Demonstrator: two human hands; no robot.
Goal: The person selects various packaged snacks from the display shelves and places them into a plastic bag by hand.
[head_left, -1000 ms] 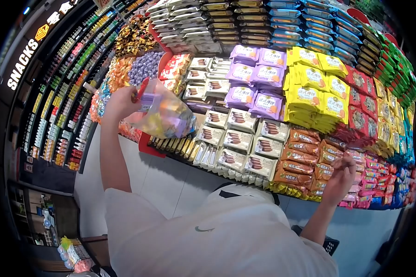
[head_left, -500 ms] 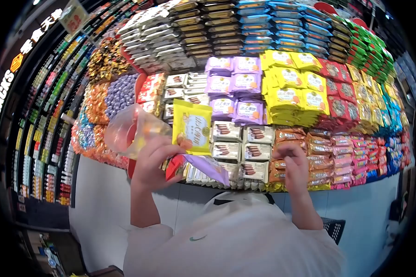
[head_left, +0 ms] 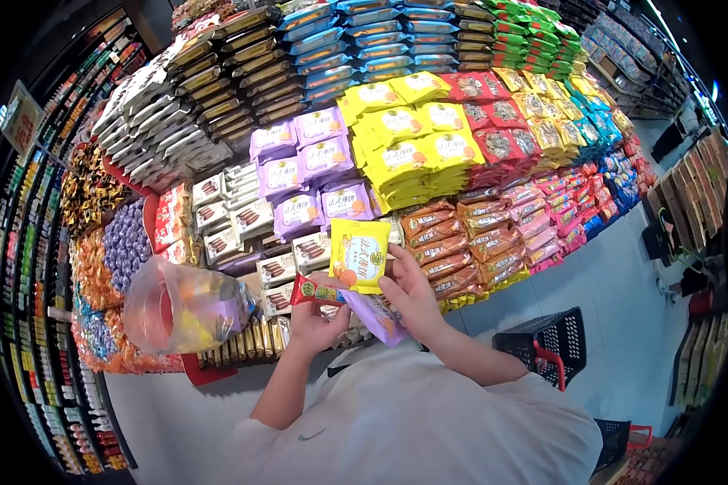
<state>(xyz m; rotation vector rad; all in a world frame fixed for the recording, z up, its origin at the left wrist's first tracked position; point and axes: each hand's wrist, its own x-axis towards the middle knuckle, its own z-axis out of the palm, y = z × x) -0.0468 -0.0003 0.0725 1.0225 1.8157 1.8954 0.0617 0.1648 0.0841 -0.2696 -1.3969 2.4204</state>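
Observation:
In front of my chest, both hands are close together around several snack packets. My right hand (head_left: 416, 299) grips the right side of a yellow biscuit packet (head_left: 359, 257), thumb near its lower corner. My left hand (head_left: 315, 327), lower and to the left, is closed on a small red snack packet (head_left: 309, 290). A purple biscuit packet (head_left: 374, 319) hangs tilted between the hands, below the yellow one; which hand bears it I cannot tell. Left of my hands, a clear plastic bag (head_left: 178, 311) with colourful packets inside rests on the display, apart from both hands.
Stacked yellow packets (head_left: 404, 153) and purple packets (head_left: 303, 174) lie ahead on the snack display. White biscuit packets (head_left: 277, 271) sit just beyond my hands, brown packets (head_left: 453, 250) to the right. A black shopping basket (head_left: 542, 347) with a red handle stands at lower right.
My right hand has come in from the right and taken hold of the yellow packet. The view has turned rightward, and the plastic bag now shows clear of my left hand.

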